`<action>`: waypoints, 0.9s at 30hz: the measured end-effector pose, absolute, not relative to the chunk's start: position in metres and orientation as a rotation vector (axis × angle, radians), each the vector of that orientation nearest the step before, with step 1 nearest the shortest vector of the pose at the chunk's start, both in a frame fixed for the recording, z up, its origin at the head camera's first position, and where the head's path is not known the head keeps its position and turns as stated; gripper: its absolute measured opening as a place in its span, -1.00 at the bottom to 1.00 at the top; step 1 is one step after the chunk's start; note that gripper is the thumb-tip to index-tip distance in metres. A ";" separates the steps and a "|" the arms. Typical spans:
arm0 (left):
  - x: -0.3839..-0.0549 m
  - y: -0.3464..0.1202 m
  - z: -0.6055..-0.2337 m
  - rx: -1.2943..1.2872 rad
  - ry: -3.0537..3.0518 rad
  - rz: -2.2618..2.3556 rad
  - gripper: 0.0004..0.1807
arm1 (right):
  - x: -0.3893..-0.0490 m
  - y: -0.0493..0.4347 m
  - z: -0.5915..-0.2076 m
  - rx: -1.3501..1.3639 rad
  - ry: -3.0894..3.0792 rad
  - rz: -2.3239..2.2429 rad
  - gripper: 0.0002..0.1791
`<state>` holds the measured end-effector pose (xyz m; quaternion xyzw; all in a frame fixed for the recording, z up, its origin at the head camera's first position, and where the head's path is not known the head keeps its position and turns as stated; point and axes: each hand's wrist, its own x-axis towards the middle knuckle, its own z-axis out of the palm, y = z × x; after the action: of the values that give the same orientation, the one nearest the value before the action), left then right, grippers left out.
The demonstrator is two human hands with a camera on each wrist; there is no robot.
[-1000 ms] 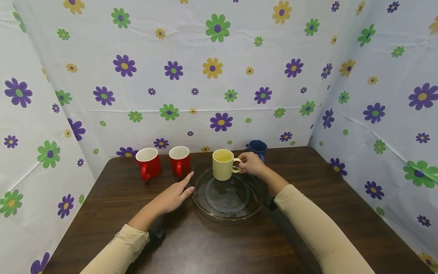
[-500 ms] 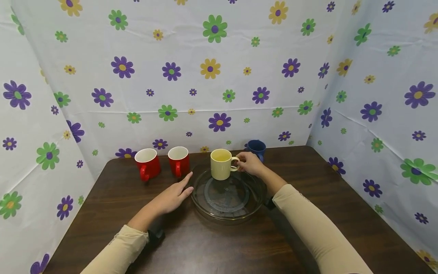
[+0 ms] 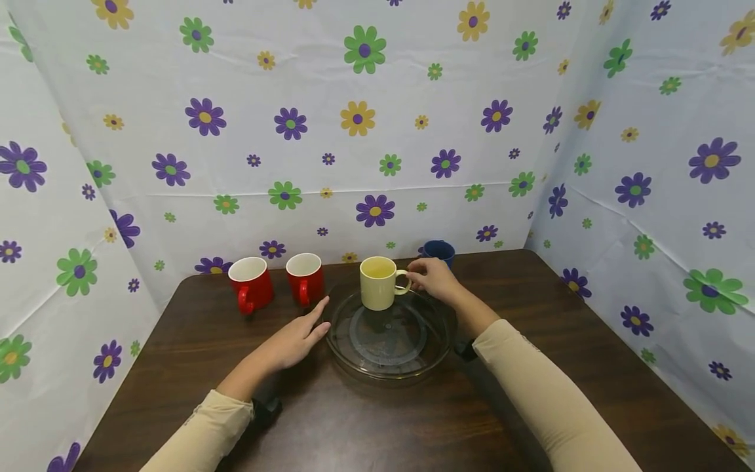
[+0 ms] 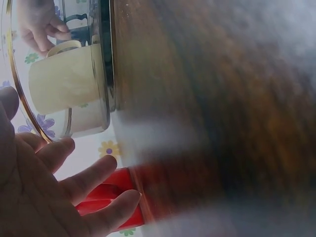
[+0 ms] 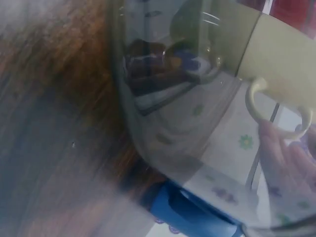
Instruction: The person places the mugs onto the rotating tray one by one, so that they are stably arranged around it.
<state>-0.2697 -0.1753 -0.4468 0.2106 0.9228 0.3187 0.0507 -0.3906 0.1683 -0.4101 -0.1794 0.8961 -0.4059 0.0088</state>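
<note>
A pale yellow mug (image 3: 377, 284) stands upright in the back part of a round clear glass dish (image 3: 388, 341), its handle facing right. My right hand (image 3: 435, 278) is at that handle, fingertips right at its outer edge and loosened from it. In the right wrist view, the fingers (image 5: 276, 153) show through the glass beside the handle (image 5: 256, 101). My left hand (image 3: 295, 337) is open at the dish's left rim, with fingers spread in the left wrist view. The nearest red mug (image 3: 305, 278) stands just beyond its fingertips.
Another red mug (image 3: 251, 285) stands farther left on the dark wooden table (image 3: 377, 432). A blue mug (image 3: 440, 250) is behind my right hand, partly hidden by it. Flower-printed cloth (image 3: 318, 216) rises behind the table and along both sides.
My right hand's fingers have loosened and slid slightly right off the yellow mug's handle. The mug stays in place in the dish. My left hand has not moved; the head view shifts a little.
</note>
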 end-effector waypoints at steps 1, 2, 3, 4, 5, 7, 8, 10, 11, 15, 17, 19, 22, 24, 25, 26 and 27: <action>-0.270 -0.176 -0.447 0.651 2.811 0.974 -0.25 | -0.391 0.170 -0.408 -0.570 2.839 -1.279 -0.68; -0.269 -0.176 -0.447 0.652 2.814 0.979 -0.25 | -0.390 0.171 -0.406 -0.574 2.881 -1.291 -0.69; -0.269 -0.176 -0.447 0.646 2.814 0.986 -0.25 | -0.390 0.173 -0.405 -0.568 2.927 -1.315 -0.70; -0.269 -0.176 -0.447 0.651 2.814 0.992 -0.25 | -0.390 0.175 -0.404 -0.558 2.980 -1.335 -0.72; -0.269 -0.177 -0.447 0.657 2.814 0.995 -0.25 | -0.390 0.177 -0.404 -0.526 3.033 -1.354 -0.74; -0.269 -0.177 -0.446 0.643 2.807 0.994 -0.25 | -0.389 0.183 -0.405 -0.444 3.120 -1.395 -0.78; -0.269 -0.177 -0.447 0.633 2.803 0.988 -0.25 | -0.389 0.186 -0.406 -0.391 3.153 -1.417 -0.79; -0.269 -0.177 -0.447 0.642 2.801 0.979 -0.26 | -0.389 0.192 -0.408 -0.289 3.205 -1.436 -0.79; -0.269 -0.177 -0.447 0.638 2.802 0.976 -0.26 | -0.389 0.195 -0.409 -0.236 3.216 -1.448 -0.78; -0.271 -0.176 -0.448 0.654 2.812 0.977 -0.25 | -0.390 0.211 -0.410 -0.054 3.202 -1.552 -0.74; -0.271 -0.176 -0.447 0.656 2.812 0.985 -0.24 | -0.392 0.218 -0.409 0.033 3.198 -1.577 -0.73; -0.272 -0.176 -0.447 0.659 2.813 0.983 -0.24 | -0.394 0.224 -0.408 0.099 3.204 -1.551 -0.71; -0.271 -0.176 -0.446 0.643 2.810 0.985 -0.25 | -0.395 0.228 -0.410 0.154 3.199 -1.447 -0.66; -0.270 -0.176 -0.446 0.641 2.809 0.982 -0.26 | -0.395 0.228 -0.413 0.166 3.185 -1.391 -0.62; -0.269 -0.176 -0.446 0.636 2.808 0.980 -0.26 | -0.395 0.227 -0.414 0.167 3.173 -1.369 -0.60; -0.269 -0.177 -0.446 0.634 2.808 0.978 -0.26 | -0.394 0.226 -0.416 0.167 3.161 -1.351 -0.58; -0.269 -0.177 -0.446 0.636 2.807 0.978 -0.26 | -0.394 0.225 -0.418 0.169 3.154 -1.326 -0.57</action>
<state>-0.2689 -0.1768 -0.4464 0.2088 0.9223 0.3213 0.0507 -0.3943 0.2250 -0.4181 0.0489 0.9115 -0.3832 -0.1415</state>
